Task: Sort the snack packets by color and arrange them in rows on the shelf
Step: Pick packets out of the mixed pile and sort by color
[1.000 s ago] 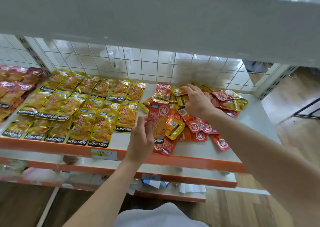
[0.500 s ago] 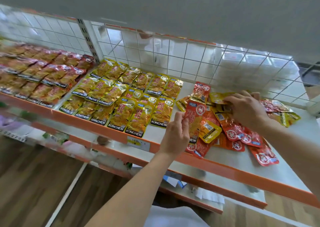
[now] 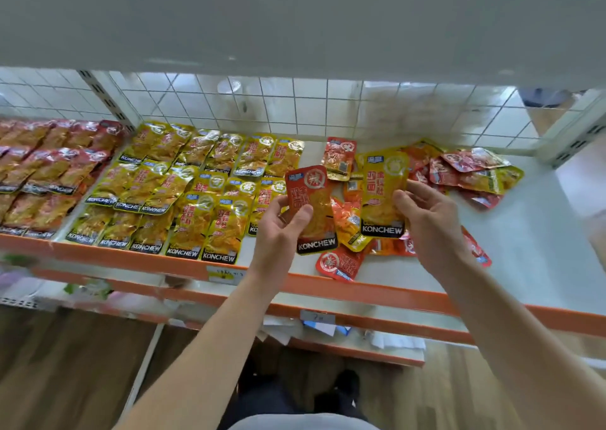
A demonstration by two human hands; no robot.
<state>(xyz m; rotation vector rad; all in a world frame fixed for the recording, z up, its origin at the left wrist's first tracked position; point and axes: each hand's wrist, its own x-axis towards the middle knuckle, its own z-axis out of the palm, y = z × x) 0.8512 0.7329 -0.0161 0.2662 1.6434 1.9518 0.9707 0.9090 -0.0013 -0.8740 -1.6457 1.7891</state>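
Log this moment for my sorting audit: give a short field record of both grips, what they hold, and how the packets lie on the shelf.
left grip: holds an orange packet, label up
right grip: holds a yellow packet, label up
yellow rows: sorted, middle of shelf
red rows: sorted, far left
unsorted pile: red, orange and yellow mixed, right part of the shelf

It was a shop, judging by the fittings: a white metal shelf [image 3: 541,233] with an orange front edge [image 3: 377,290] carrying a label [image 3: 226,274], a wire grid [image 3: 295,108] at the back and a slotted post [image 3: 108,101] beside it. Many matching packets [image 3: 196,200] branded KONCHEW lay in rows like stock. Lower shelves [image 3: 410,324] sat beneath, above a wood floor [image 3: 65,364].
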